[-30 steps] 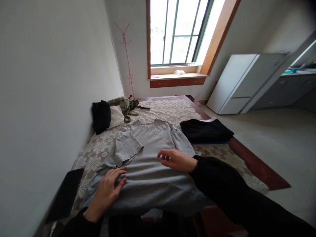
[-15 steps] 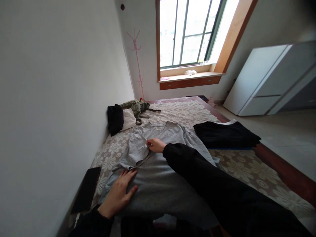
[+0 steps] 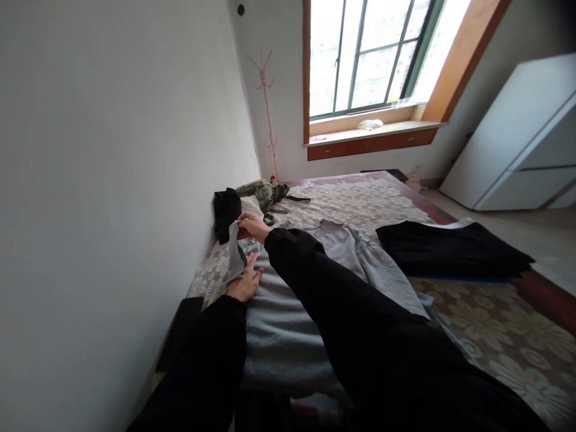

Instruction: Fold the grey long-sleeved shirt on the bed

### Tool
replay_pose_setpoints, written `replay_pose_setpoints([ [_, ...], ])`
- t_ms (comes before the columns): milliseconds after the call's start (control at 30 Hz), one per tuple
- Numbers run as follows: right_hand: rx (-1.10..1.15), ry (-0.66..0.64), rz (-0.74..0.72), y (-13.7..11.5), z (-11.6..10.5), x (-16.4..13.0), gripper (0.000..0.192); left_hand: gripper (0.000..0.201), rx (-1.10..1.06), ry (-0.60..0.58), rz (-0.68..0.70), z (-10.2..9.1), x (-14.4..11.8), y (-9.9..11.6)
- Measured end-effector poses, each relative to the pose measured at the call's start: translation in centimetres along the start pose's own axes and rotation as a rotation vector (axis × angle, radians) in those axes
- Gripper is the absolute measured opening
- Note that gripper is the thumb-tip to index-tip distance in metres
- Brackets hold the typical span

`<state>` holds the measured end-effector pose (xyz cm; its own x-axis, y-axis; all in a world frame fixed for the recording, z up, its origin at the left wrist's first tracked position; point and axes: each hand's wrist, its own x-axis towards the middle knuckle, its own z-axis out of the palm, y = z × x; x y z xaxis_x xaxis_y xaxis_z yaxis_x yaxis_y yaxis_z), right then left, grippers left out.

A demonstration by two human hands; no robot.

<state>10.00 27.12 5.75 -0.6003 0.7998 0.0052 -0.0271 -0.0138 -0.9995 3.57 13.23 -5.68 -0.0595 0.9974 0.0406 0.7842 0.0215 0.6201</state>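
Observation:
A grey T-shirt [image 3: 288, 300] lies spread on the bed's flowered cover [image 3: 454, 312]. My right hand [image 3: 252, 227], arm reaching across the shirt in a black sleeve, pinches the shirt's left sleeve [image 3: 233, 252] and holds it lifted off the bed. Just below it, my left hand [image 3: 246, 283] lies flat on the shirt's left side with fingers spread, holding nothing.
A folded black garment [image 3: 450, 249] lies on the bed's right side. Near the wall sit a black item [image 3: 225, 210], a white pillow and an olive garment [image 3: 263, 192]. A white wall runs along the left. A pink coat stand [image 3: 269, 114], window and white cabinet [image 3: 517, 144] stand beyond.
My right hand has moved from the shirt's middle to its left sleeve, gripped it and raised it. My left hand has slid forward along the shirt's left side. The view has swung left.

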Motion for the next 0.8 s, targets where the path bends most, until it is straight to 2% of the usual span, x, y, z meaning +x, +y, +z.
replay_pose_setpoints([
  [100, -0.025, 0.062, -0.010, 1.3, -1.2, 0.2, 0.011, 0.059, 0.030, 0.104, -0.021, -0.3, 0.0, -1.7],
  [233, -0.087, 0.123, 0.010, 4.0, -3.2, -0.5, 0.014, 0.059, 0.103, 0.201, -0.033, -0.1, -0.7, -2.1],
  [300, -0.125, 0.159, 0.032, 5.4, -4.1, -1.2, 0.013, 0.058, 0.124, 0.184, -0.010, -0.3, -1.1, -1.9],
  [433, -0.207, 0.218, 0.087, 7.9, -5.7, -3.2, 0.013, 0.059, 0.131, 0.030, 0.006, -1.5, -2.1, -1.9],
  [500, -0.243, 0.230, 0.108, 9.0, -6.3, -4.2, 0.014, 0.062, 0.157, -0.010, 0.031, -2.2, -3.0, -2.1],
  [667, -0.287, 0.249, 0.088, 10.9, -7.0, -5.6, 0.021, 0.055, 0.242, -0.010, 0.119, -2.7, -5.3, -2.8],
  [800, -0.286, 0.254, 0.052, 11.5, -6.7, -5.8, 0.017, 0.048, 0.180, 0.068, 0.166, -2.7, -6.6, -4.0],
])
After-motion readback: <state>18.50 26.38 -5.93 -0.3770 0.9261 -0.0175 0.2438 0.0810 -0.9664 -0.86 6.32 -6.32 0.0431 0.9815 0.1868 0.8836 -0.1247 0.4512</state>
